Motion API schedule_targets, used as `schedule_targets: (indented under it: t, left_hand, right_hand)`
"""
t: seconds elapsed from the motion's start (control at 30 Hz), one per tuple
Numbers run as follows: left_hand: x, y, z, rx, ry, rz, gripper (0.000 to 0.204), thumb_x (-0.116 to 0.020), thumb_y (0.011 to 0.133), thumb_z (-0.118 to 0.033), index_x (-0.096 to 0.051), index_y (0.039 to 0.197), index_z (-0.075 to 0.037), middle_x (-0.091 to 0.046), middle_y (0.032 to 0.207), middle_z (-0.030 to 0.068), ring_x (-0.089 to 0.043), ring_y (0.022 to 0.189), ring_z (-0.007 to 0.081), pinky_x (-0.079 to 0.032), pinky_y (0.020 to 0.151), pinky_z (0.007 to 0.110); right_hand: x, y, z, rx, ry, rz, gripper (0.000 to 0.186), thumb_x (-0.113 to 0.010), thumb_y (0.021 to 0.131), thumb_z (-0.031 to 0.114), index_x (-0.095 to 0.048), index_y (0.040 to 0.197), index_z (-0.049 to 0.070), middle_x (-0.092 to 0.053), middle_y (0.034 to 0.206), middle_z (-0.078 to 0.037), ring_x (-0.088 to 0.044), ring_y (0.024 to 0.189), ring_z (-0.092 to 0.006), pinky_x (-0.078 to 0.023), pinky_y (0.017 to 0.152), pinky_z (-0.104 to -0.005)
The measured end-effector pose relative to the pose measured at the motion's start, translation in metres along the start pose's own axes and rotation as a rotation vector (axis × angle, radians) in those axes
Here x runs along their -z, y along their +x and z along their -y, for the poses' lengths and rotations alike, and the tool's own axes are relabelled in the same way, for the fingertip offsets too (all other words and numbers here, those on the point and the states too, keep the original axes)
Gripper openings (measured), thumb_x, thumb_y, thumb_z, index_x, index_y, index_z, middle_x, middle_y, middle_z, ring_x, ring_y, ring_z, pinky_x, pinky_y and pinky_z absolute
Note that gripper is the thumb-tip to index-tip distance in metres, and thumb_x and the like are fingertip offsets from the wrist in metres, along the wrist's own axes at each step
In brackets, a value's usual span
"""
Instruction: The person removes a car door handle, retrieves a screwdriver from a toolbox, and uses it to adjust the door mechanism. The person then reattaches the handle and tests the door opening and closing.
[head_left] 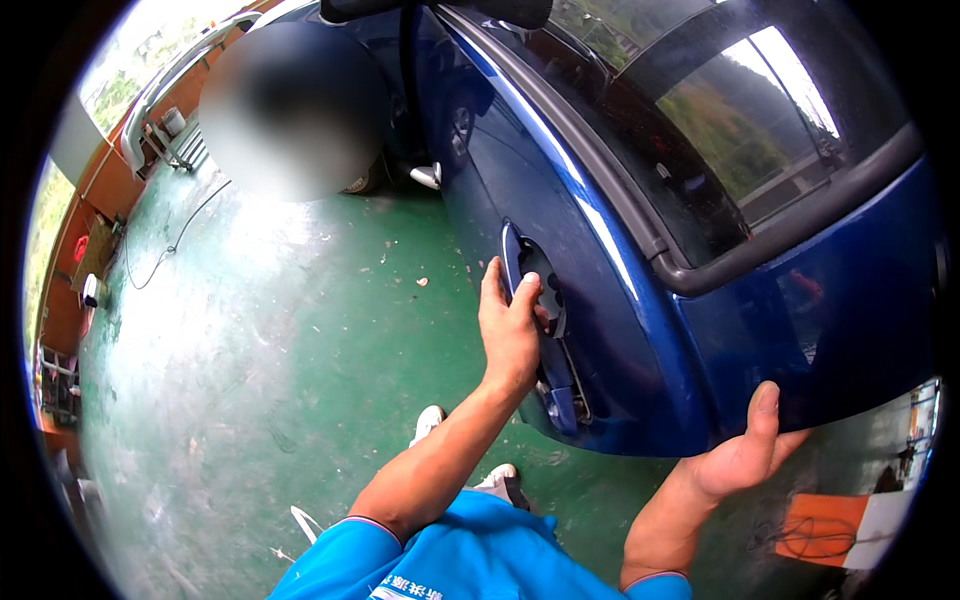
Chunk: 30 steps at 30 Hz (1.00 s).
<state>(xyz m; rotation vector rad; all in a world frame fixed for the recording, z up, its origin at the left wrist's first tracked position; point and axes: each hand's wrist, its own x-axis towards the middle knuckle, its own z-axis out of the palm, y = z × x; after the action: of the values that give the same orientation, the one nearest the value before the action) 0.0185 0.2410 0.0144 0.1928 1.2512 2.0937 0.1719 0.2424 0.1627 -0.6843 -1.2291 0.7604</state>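
Note:
A glossy dark blue car door (610, 350) with a tinted window (740, 130) takes up the right half of the view. My left hand (512, 330) is closed round the blue door handle (511, 248), its thumb over the recess and the other fingers partly hidden. Below that hand, the lower end of the handle area (563, 405) shows a dark gap. My right hand (738, 462) is by the panel's near edge, thumb raised and apart from the stretched fingers. Whether it touches the panel I cannot tell.
Green painted floor (330, 330) stretches to the left, with a dark cable (178, 245) lying on it. An orange and white board (825, 525) with tangled wire is at lower right. Shelving (58, 385) stands along the left wall. A blurred patch hides part of the upper left.

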Motion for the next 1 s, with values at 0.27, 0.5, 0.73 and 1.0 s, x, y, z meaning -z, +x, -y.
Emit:
schedule_targets:
  t: [0.27, 0.5, 0.73, 1.0]
  left_hand:
    - [0.000, 0.001, -0.004, 0.016, 0.034, -0.022, 0.040, -0.065, 0.092, -0.020, -0.051, 0.126, -0.003, -0.056, 0.080, -0.0001, -0.051, 0.055, 0.0067, -0.043, 0.049, 0.023]
    - [0.004, 0.004, -0.004, 0.034, 0.074, 0.015, 0.057, -0.064, 0.093, -0.022, -0.040, 0.138, 0.002, -0.057, 0.087, 0.0052, -0.053, 0.058, 0.0090, -0.046, 0.052, 0.024]
    - [-0.005, 0.006, 0.000, 0.084, 0.033, 0.047, 0.045, -0.062, 0.095, -0.022, -0.045, 0.131, -0.001, -0.058, 0.089, 0.0046, -0.055, 0.058, 0.0102, -0.046, 0.052, 0.025]
    - [-0.008, 0.008, 0.000, 0.125, 0.057, 0.071, 0.058, -0.063, 0.095, -0.026, -0.037, 0.139, 0.002, -0.059, 0.092, 0.0058, -0.055, 0.063, 0.0101, -0.047, 0.059, 0.025]
  right_hand:
    - [0.007, -0.001, 0.005, -0.161, -0.016, 0.056, 0.085, -0.060, 0.080, 0.020, -0.023, 0.156, 0.009, -0.038, 0.150, -0.021, -0.048, 0.130, -0.0363, -0.044, 0.108, -0.0487]
    - [0.060, -0.006, -0.015, 0.092, -0.232, 0.225, 0.073, -0.057, 0.089, 0.038, -0.034, 0.149, 0.003, -0.046, 0.144, -0.020, -0.046, 0.130, -0.0318, -0.037, 0.111, -0.0436]
    - [0.103, -0.121, -0.007, -0.686, 0.023, 0.466, 0.049, -0.058, 0.096, 0.042, -0.061, 0.107, -0.006, -0.067, 0.086, -0.018, -0.066, 0.072, -0.0253, -0.056, 0.063, -0.0337]
    - [0.015, -0.132, -0.063, -1.320, 0.580, -0.031, 0.057, -0.058, 0.097, 0.048, -0.055, 0.124, -0.002, -0.067, 0.101, -0.016, -0.068, 0.084, -0.0236, -0.057, 0.075, -0.0325]
